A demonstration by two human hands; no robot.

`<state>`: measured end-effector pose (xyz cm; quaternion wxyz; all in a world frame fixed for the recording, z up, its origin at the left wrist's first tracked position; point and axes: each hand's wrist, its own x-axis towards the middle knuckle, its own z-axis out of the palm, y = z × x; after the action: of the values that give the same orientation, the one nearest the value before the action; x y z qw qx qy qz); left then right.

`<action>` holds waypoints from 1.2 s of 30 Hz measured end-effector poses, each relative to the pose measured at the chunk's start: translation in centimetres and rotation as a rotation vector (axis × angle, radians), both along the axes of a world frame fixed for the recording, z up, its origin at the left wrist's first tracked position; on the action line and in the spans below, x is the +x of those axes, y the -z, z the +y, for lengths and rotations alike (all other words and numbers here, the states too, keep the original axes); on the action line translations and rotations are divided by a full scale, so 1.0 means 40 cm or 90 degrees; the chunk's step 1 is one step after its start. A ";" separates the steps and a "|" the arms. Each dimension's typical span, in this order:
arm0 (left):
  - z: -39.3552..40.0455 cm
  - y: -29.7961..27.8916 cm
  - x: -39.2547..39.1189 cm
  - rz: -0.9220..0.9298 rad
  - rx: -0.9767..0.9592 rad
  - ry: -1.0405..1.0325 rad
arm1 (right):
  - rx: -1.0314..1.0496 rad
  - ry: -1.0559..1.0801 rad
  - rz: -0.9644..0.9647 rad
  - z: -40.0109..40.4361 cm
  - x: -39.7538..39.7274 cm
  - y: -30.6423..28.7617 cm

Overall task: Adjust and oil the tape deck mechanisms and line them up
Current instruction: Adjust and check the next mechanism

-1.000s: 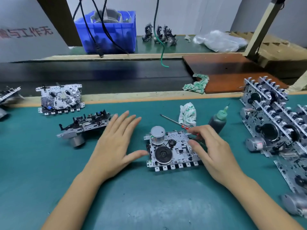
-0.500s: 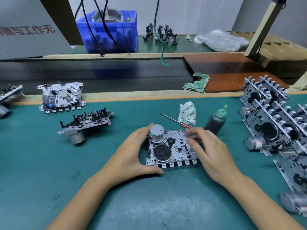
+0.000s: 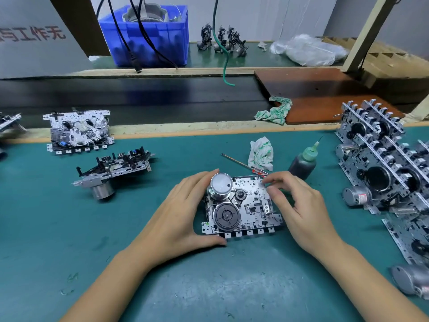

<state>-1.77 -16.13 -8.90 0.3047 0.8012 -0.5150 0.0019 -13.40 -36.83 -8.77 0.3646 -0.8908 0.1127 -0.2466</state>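
A second ago the left hand (image 3: 178, 212) lay flat on the counter (image 3: 46, 228); it has since closed in and now cups the deck's (image 3: 241, 205) left edge, thumb along the front, likely to steady it. The right hand (image 3: 299, 205) holds the right edge, fingertips (image 3: 267, 181) pinching at the far corner. The deck lies flat between them. The oil bottle (image 3: 303, 165) and a screwdriver (image 3: 243, 162) lie just beyond, within reach. Finished decks (image 3: 383, 163) stand in a row at right.
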 end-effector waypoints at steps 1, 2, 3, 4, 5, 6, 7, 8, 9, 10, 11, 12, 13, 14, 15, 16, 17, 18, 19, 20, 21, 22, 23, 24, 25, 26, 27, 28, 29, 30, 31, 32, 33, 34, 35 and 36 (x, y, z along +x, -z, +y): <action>0.000 0.000 0.000 -0.008 0.003 0.002 | 0.003 -0.002 -0.001 -0.001 0.000 0.001; 0.000 0.000 0.000 -0.011 0.003 0.003 | 0.005 -0.004 -0.003 -0.001 0.001 0.001; 0.000 0.000 0.000 -0.009 0.000 0.001 | 0.006 -0.004 -0.004 -0.001 0.001 0.002; 0.000 0.000 -0.001 -0.005 -0.004 -0.001 | 0.008 -0.004 -0.004 -0.002 0.001 0.002; 0.001 0.001 0.000 0.002 -0.006 -0.002 | 0.009 -0.004 -0.005 -0.002 0.000 0.003; 0.003 0.002 0.000 0.011 -0.005 -0.001 | 0.012 -0.004 -0.007 -0.001 0.000 0.003; 0.001 0.004 -0.001 0.024 -0.002 0.000 | 0.016 -0.004 -0.007 -0.002 -0.001 0.002; 0.002 0.006 -0.001 0.041 0.002 -0.001 | 0.022 -0.005 -0.007 0.000 0.000 0.001; 0.001 0.007 -0.001 0.058 0.005 -0.005 | 0.029 -0.006 -0.005 0.001 0.001 0.000; -0.002 0.009 -0.003 0.071 0.005 -0.011 | 0.031 -0.008 -0.001 0.002 0.000 0.000; -0.005 0.010 -0.004 0.079 0.002 -0.018 | 0.030 -0.009 0.006 0.003 0.001 0.000; -0.007 0.011 -0.005 0.084 -0.001 -0.027 | 0.027 -0.010 0.014 0.004 0.001 0.000; -0.008 0.010 -0.005 0.089 -0.003 -0.036 | 0.022 -0.011 0.021 0.005 0.001 0.000; -0.009 0.010 -0.004 0.095 -0.002 -0.042 | 0.016 -0.012 0.027 0.006 0.002 0.001; -0.008 0.011 -0.002 0.099 0.002 -0.044 | 0.013 -0.013 0.030 0.007 0.002 0.001; -0.006 0.011 0.000 0.101 0.009 -0.042 | 0.012 -0.014 0.032 0.007 0.003 0.001; -0.006 0.011 0.002 0.102 0.018 -0.037 | 0.012 -0.013 0.034 0.006 0.004 0.002; -0.005 0.010 0.004 0.104 0.027 -0.030 | 0.013 -0.011 0.036 0.004 0.004 0.003; -0.005 0.009 0.005 0.108 0.035 -0.025 | 0.012 -0.010 0.037 0.002 0.004 0.004; -0.006 0.007 0.005 0.112 0.036 -0.025 | 0.003 -0.010 0.038 0.000 0.003 0.005; -0.006 0.006 0.006 0.116 0.032 -0.028 | -0.014 -0.009 0.039 -0.001 0.003 0.004; -0.005 0.005 0.007 0.119 0.025 -0.032 | -0.034 -0.008 0.038 0.000 0.003 0.004; -0.003 0.004 0.008 0.123 0.019 -0.036 | -0.052 -0.005 0.033 0.000 0.004 0.002; -0.002 0.003 0.009 0.126 0.017 -0.038 | -0.068 0.001 0.021 0.000 0.004 -0.001; -0.002 0.003 0.010 0.127 0.020 -0.038 | -0.079 0.011 -0.002 -0.001 0.004 -0.005; -0.002 0.003 0.010 0.126 0.023 -0.034 | -0.081 0.028 -0.041 -0.002 0.004 -0.011; -0.001 0.004 0.010 0.124 0.023 -0.032 | -0.069 0.056 -0.095 -0.004 0.004 -0.017; 0.000 0.005 0.010 0.125 0.019 -0.034 | -0.048 0.098 -0.160 -0.008 0.004 -0.021; 0.000 0.005 0.010 0.128 0.014 -0.037 | -0.022 0.148 -0.224 -0.015 0.005 -0.024; 0.001 0.005 0.011 0.132 0.010 -0.039 | 0.008 0.202 -0.275 -0.022 0.005 -0.026; 0.001 0.007 0.011 0.136 0.008 -0.036 | 0.037 0.251 -0.303 -0.032 0.006 -0.026; 0.002 0.009 0.013 0.140 0.009 -0.030 | 0.063 0.288 -0.304 -0.043 0.007 -0.023; 0.002 0.012 0.014 0.144 0.013 -0.023 | 0.088 0.311 -0.278 -0.054 0.010 -0.018; 0.002 0.014 0.015 0.150 0.017 -0.016 | 0.122 0.318 -0.230 -0.062 0.014 -0.014; 0.002 0.015 0.015 0.159 0.020 -0.011 | 0.164 0.314 -0.176 -0.069 0.019 -0.009; 0.002 0.015 0.015 0.168 0.021 -0.008 | 0.206 0.305 -0.129 -0.075 0.025 -0.005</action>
<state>-1.18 -16.04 -9.50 0.3565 0.8027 -0.4652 -0.1103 -12.39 -39.84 -8.56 0.4430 -0.7400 0.3202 -0.3920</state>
